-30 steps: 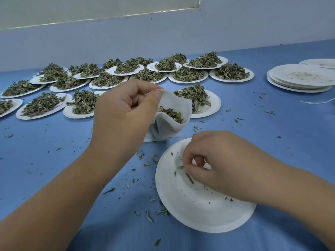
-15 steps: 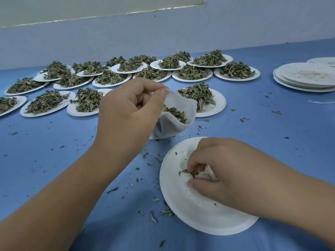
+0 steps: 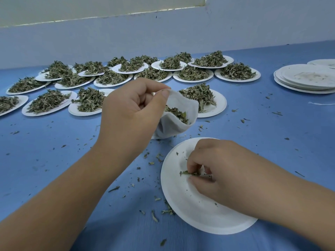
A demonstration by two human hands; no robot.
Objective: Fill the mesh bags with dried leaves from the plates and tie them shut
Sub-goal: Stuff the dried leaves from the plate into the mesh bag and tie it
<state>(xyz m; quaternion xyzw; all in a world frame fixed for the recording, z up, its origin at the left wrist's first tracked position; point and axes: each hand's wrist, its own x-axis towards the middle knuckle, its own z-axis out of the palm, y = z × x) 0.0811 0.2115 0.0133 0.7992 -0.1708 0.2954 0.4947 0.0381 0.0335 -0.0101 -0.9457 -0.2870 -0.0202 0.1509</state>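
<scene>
Head view: left hand [image 3: 130, 113] holds mesh bag [image 3: 175, 127], right hand [image 3: 217, 165] pinches leaves [image 3: 184, 172].

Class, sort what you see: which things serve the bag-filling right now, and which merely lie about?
In use: mesh bag in left hand; near plate; leaf scraps pinched by right hand; heaped plates.
Lying about: stacked empty plates; white string; spilled crumbs.

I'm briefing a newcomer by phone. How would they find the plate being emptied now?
On the blue table, look nearest the person, before the rows of heaped plates. The plate lies under the right hand, which pinches leaf scraps. Unlike the heaped ones, it is nearly bare.
</scene>
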